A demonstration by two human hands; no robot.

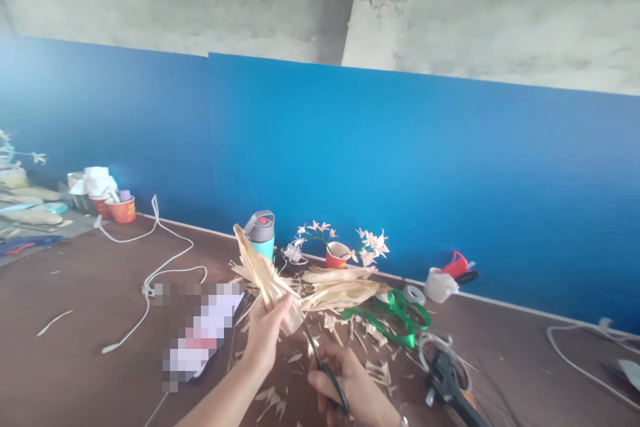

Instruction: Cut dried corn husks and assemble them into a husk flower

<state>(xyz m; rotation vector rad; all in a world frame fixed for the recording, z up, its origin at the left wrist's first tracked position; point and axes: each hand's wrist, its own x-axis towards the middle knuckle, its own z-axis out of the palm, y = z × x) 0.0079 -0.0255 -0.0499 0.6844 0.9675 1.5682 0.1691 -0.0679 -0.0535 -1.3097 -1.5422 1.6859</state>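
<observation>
My left hand [265, 337] is closed round a pale dried husk strip [257, 267] and holds it upright above the brown table [85, 320]. My right hand [345, 380] grips black-handled scissors [320, 360], whose blades point up to the base of the husk just beside my left thumb. More dried husks [340, 290] lie in a pile behind my hands. Small husk scraps [373, 363] are scattered on the table around them.
A teal bottle [261, 233], a red cup with husk flowers [337, 253], green ribbon [400, 317], a tape roll [414, 293], a black glue gun [447, 383] and white cords [160, 267] lie on the table. Cups [117, 208] stand far left by the blue wall.
</observation>
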